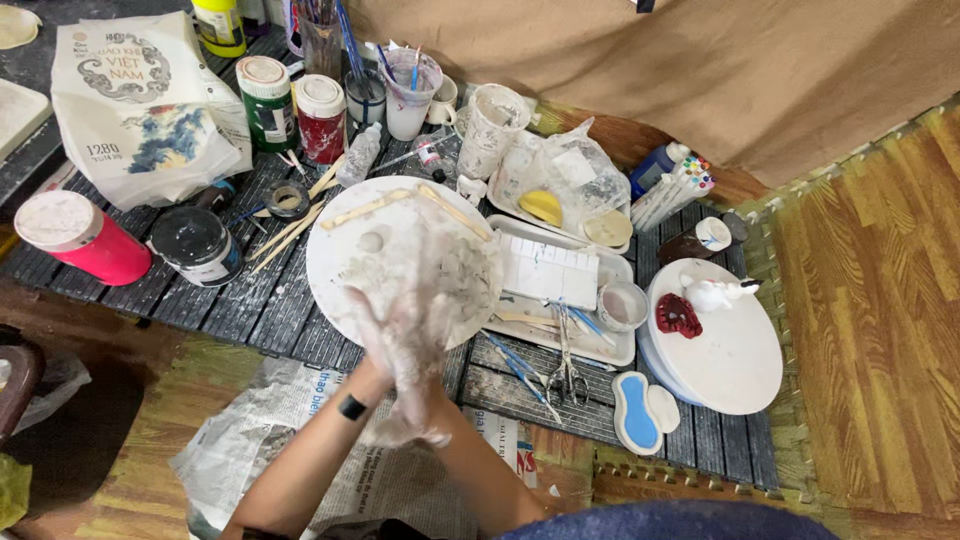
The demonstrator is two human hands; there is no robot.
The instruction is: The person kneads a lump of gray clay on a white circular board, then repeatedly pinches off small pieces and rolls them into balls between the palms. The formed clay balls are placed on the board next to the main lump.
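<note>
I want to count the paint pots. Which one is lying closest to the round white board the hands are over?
The black jar, just left of the round white board. The pink jar lies farther left; the green and red jars stand farther back.

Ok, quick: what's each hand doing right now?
Left hand: pressed flat against the right, blurred; any contents hidden.
Right hand: pressed against the left, clay-smeared; contents cannot be told.

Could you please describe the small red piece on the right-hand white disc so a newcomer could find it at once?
Start at the round white board on the right of the dark slatted table. On its left part lies the dark red clay piece, beside a small white figurine. It is the only red, ridged lump on that disc.
</note>
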